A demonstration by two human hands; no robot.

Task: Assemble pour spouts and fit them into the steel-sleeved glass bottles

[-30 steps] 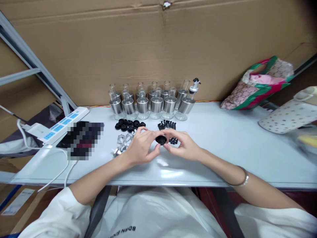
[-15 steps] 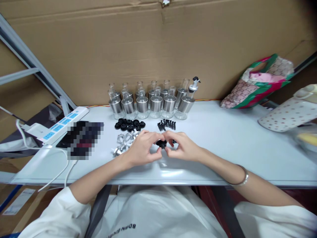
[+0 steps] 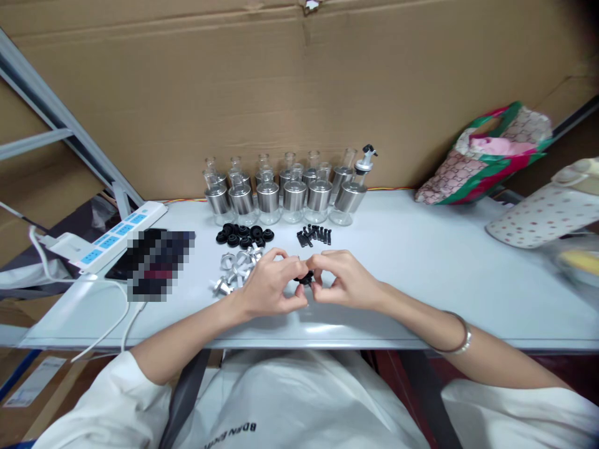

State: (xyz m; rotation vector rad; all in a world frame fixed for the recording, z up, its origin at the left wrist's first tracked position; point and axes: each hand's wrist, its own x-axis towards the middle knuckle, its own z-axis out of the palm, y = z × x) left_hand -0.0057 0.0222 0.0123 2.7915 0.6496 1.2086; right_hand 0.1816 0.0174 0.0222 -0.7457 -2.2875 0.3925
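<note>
Between my two hands, above the front part of the table (image 3: 421, 280), is a small round black part (image 3: 306, 279), partly covered by fingers. My left hand (image 3: 276, 284) grips it from the left with curled fingers. From the right, my right hand (image 3: 341, 279) pinches the same part with thumb and fingers. Just left of my left hand lie several white and silver pieces (image 3: 223, 286). Behind them is a group of round black stoppers (image 3: 244, 236). Several slim black pieces (image 3: 314, 235) lie beyond my hands.
Glass bottles with metal sleeves (image 3: 294, 196) stand in rows at the back; the rightmost carries a spout (image 3: 365, 160). A power strip (image 3: 121, 234) and a blurred dark object (image 3: 159, 262) are at left. A patterned bag (image 3: 482, 162) and a dotted container (image 3: 543, 209) stand at right.
The fingers of both hands have shifted slightly around the black part, covering more of its top. My left thumb has moved a little lower. The parts on the table have stayed put.
</note>
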